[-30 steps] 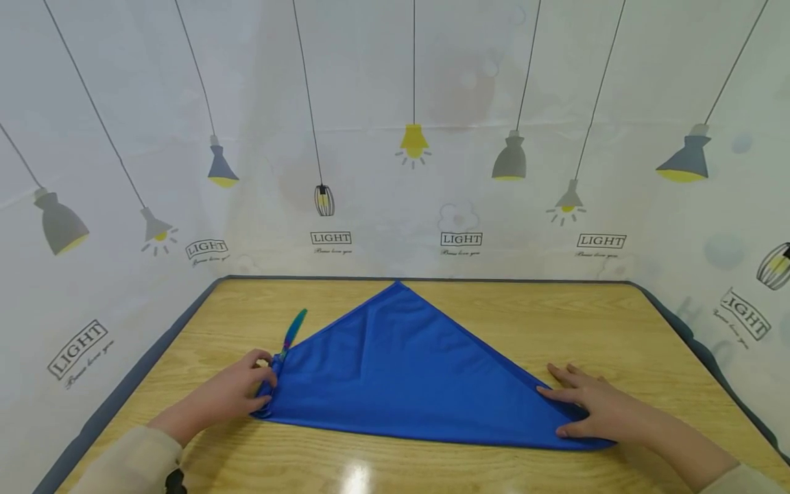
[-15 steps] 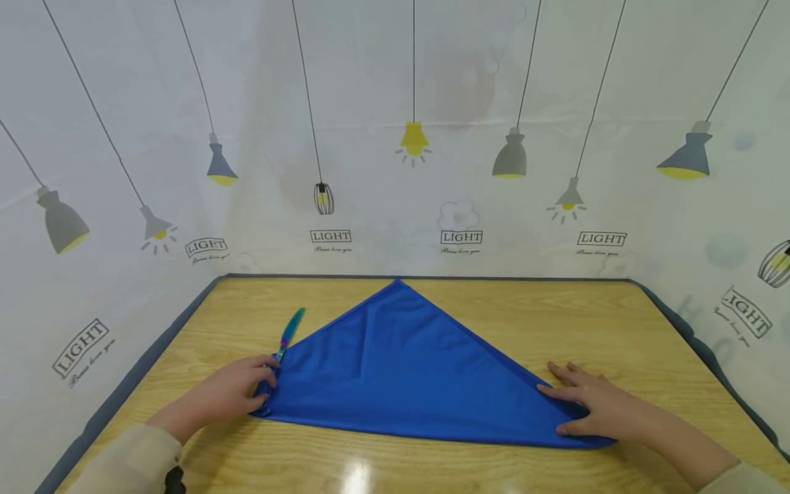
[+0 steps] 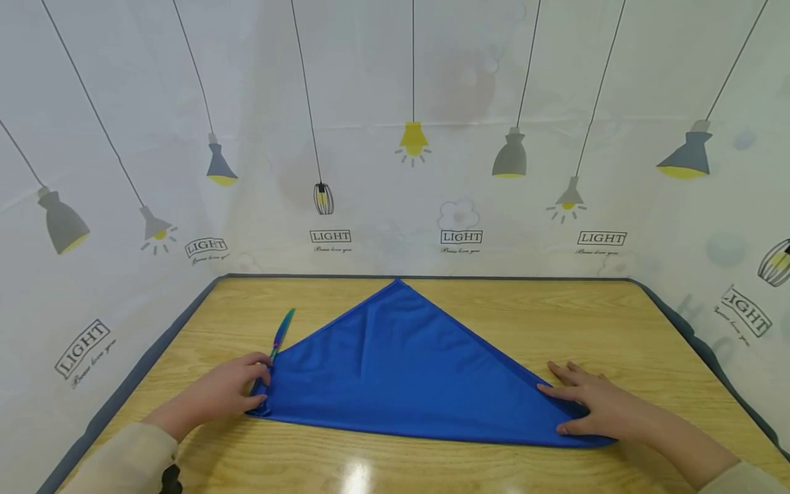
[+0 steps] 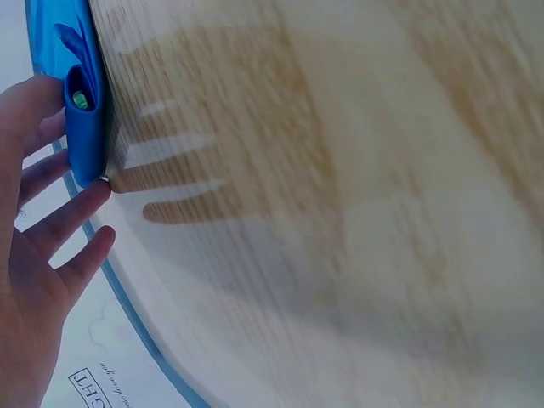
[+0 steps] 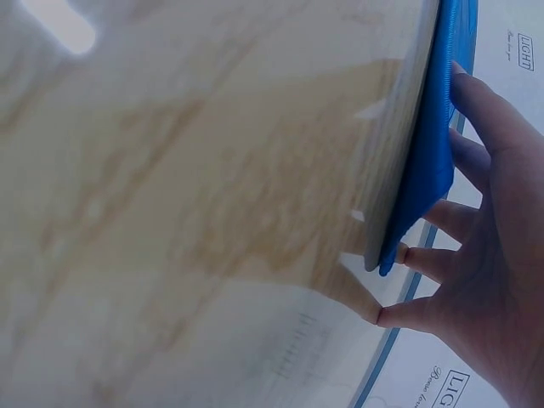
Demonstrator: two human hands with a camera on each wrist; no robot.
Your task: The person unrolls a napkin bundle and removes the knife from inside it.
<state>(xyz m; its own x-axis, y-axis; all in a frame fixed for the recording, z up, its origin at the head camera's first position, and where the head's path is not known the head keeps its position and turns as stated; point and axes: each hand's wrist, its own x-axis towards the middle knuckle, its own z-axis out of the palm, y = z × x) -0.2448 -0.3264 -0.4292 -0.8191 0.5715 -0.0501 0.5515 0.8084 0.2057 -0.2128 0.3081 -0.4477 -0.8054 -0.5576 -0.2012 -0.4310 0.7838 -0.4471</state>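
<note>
A shiny blue cloth (image 3: 401, 377), folded into a triangle, lies with its point towards the far table edge. Its left corner is rolled around a rainbow-coloured table knife (image 3: 282, 331), whose blue-green blade sticks out beyond the cloth. My left hand (image 3: 233, 385) holds this rolled corner between thumb and fingers. In the left wrist view, the knife's greenish end (image 4: 82, 100) shows inside the roll. Over at the right corner, my right hand (image 3: 595, 406) rests on the cloth with its fingers spread. The right wrist view shows the thumb (image 5: 489, 102) along the cloth's edge.
The wooden table (image 3: 308, 460) has a dark border (image 3: 148, 370). A pale backdrop (image 3: 370, 89) printed with hanging lamps stands behind and along both sides.
My left hand, the rolled corner and the knife have shifted slightly left. The right hand and the rest of the cloth have stayed in place.
</note>
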